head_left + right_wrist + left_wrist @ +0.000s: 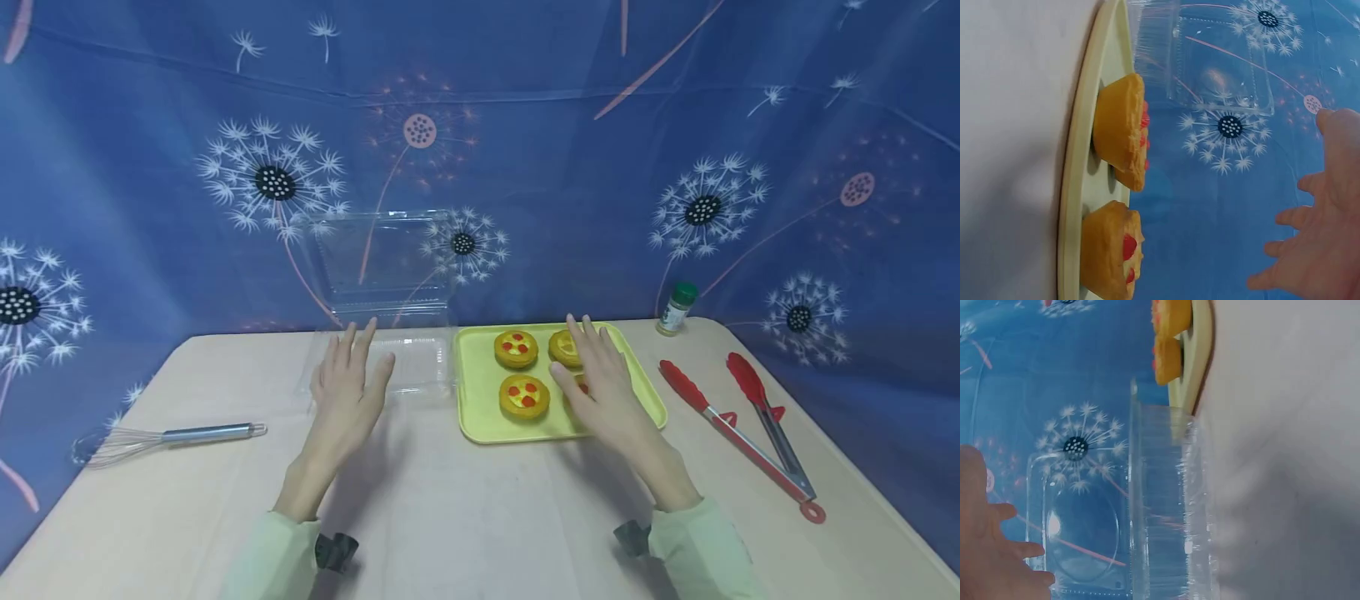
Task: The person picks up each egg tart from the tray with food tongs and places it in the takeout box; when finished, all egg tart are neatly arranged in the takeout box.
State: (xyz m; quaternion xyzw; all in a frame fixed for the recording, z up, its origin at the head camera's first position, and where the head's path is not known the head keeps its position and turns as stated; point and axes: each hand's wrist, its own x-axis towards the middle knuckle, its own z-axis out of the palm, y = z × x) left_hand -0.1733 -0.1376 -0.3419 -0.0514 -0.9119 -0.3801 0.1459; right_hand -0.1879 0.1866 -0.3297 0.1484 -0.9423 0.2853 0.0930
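My left hand (347, 392) hovers with spread fingers in front of a clear plastic clamshell box (408, 360), whose lid (382, 258) stands raised at the back. The left wrist view shows the box (1166, 506) side-on, with the hand (997, 544) beside its lid. Over the right half of a yellow tray (480, 427) is my right hand (603, 383), fingers extended and holding nothing. Several egg tarts with red bits on top sit on the tray, among them one tart (524, 397) at the front left and one (516, 349) behind it. The right hand partly hides the others.
A metal whisk (172, 437) lies at the left of the table. Red-tipped tongs (757, 425) lie spread at the right, and a green-capped seasoning jar (677, 309) stands at the back right. A blue dandelion-print cloth (555, 208) hangs behind the table.
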